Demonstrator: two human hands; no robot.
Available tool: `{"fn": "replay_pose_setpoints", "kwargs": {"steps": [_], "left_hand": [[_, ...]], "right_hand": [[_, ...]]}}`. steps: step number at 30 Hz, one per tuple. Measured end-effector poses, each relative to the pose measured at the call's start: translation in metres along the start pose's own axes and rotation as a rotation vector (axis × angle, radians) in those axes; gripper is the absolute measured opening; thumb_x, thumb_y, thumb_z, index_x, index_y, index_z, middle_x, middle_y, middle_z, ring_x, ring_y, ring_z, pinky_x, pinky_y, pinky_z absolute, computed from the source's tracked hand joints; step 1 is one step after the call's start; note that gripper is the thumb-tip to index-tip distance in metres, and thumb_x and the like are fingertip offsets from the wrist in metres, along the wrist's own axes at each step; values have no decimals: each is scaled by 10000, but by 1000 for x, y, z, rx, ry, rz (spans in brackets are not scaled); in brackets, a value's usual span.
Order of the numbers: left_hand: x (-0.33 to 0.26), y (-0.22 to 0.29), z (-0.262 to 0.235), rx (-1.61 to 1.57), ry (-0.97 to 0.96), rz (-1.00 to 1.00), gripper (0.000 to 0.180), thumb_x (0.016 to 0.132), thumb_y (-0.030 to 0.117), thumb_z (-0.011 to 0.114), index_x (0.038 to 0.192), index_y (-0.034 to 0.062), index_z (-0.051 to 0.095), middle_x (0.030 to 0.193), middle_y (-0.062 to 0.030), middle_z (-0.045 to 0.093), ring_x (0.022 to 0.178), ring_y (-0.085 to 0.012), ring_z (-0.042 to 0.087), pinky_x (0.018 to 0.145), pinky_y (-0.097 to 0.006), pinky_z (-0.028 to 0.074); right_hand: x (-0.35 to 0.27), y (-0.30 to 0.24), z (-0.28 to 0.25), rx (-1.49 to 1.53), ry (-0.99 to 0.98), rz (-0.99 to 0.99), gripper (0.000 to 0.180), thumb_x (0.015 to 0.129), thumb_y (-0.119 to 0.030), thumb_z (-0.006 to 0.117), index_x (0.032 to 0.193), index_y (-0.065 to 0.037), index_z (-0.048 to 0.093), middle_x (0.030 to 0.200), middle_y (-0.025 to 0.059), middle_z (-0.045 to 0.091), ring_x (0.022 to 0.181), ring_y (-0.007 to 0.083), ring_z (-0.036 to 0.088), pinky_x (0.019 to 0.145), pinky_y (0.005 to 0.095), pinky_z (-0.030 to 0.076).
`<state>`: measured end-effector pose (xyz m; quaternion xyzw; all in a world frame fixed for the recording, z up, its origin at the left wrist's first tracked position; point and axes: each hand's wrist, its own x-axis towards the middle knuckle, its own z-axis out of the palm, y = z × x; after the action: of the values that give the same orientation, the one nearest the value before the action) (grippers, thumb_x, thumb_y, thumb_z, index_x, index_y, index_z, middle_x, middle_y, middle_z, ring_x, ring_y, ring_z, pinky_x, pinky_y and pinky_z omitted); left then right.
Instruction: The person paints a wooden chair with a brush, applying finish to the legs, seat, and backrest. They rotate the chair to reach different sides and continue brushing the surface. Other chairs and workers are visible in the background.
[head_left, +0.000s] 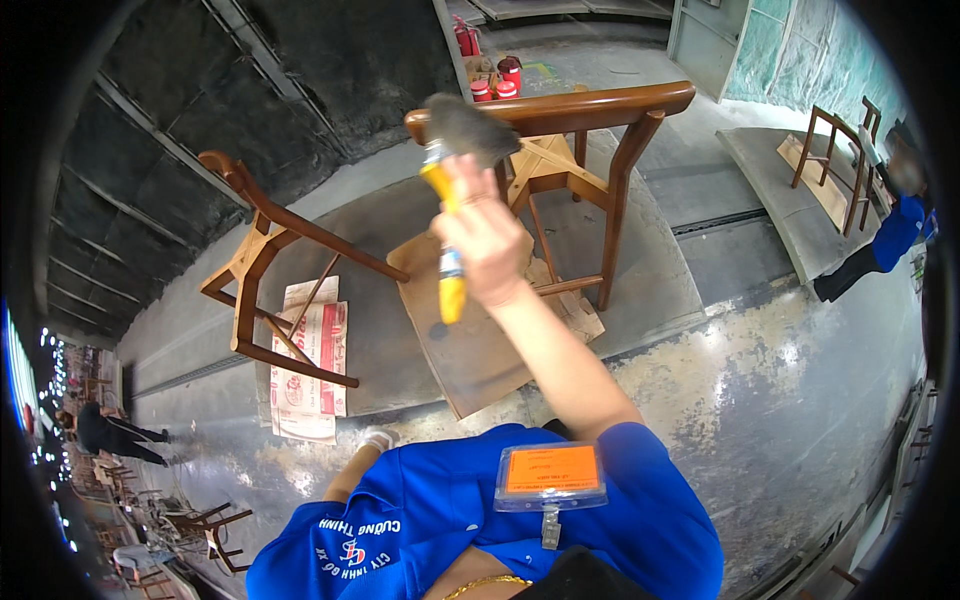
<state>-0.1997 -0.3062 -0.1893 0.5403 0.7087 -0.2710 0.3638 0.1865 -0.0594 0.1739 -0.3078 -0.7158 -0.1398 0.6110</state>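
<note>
My right hand (483,235) is closed around the yellow handle (453,300) of a wide brush with dark bristles (470,130), blurred by motion. The bristles overlap the curved top rail of a brown wooden chair frame (600,105) in front of me; whether they touch it I cannot tell. This chair has no seat pad, and bare, pale wood braces show beneath its rail. Low at the left, by my side, my left hand (380,440) shows only as a small pale shape, its fingers not readable.
A second brown chair frame (300,230) stands left, near printed cardboard (310,370). Brown board (460,320) lies under the front chair. Red containers (495,90) stand behind. At right, a person in blue (900,235) is beside another chair (840,160); another person (110,430) is far left.
</note>
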Motion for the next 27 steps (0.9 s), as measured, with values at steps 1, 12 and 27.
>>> {"fn": "replay_pose_setpoints", "kwargs": {"steps": [1,12,27], "left_hand": [[-4,-12,11,-261,2,-94,318,891,297,667,1148,138,767,1179,-119,745,1068,-309,723,887,-414,586],[-7,-30,29,-864,34,-147,294,897,311,665,1096,119,765,1057,-113,760,926,-254,731,832,-379,591],[52,22,-75,-706,91,27,232,895,206,728,1057,40,727,961,-85,744,771,-199,687,758,-347,566]], "right_hand": [[-2,-11,17,98,-19,12,129,778,32,734,774,-66,650,1354,267,649,1234,392,665,1013,416,567],[-67,67,-52,1222,891,816,180,930,69,659,886,-105,643,1303,199,676,1235,341,643,1011,506,564],[-149,20,56,1031,1105,1371,201,952,54,655,942,-124,561,1237,108,649,1137,249,639,914,418,559]]}}
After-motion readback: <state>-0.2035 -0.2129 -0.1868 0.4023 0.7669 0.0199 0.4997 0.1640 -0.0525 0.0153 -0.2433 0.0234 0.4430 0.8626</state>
